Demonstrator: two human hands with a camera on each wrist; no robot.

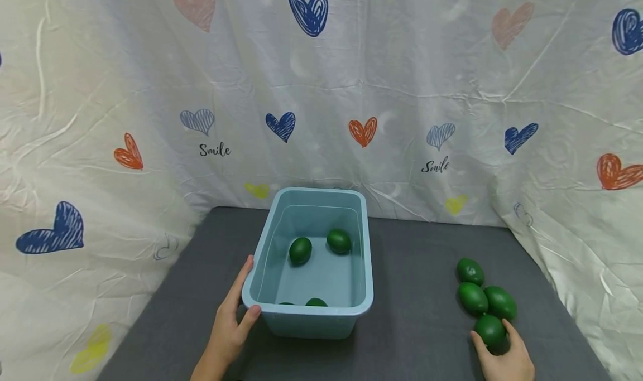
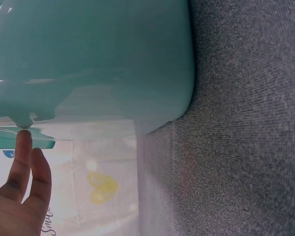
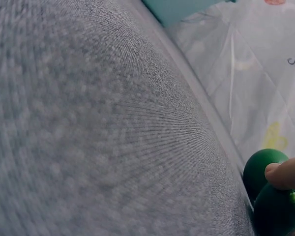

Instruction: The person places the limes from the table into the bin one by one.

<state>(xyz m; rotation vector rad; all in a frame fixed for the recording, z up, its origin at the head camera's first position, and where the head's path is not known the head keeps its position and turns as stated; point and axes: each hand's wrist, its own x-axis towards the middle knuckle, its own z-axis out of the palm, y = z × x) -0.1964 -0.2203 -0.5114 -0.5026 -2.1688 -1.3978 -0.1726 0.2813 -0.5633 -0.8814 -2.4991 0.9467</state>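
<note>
My left hand (image 1: 227,328) rests at the near left corner of a light blue plastic bin (image 1: 369,258), its thumb at the front rim and its fingers stretched along the left rim. In the left wrist view, a fingertip (image 2: 23,135) touches the bin's rim. My right hand (image 1: 509,361) pinches a dark green oval fruit (image 1: 489,328) between thumb and fingers, at the right of the table. In the right wrist view this fruit (image 3: 278,211) shows a pale stem nub. Three matching fruits (image 1: 473,298) lie just beyond it, clustered together.
Inside the bin lie several more green fruits (image 1: 300,251), those near the front wall partly hidden by it. A dark grey cloth (image 1: 417,292) covers the table. Behind and at the sides hangs a white curtain (image 1: 321,80) with printed hearts.
</note>
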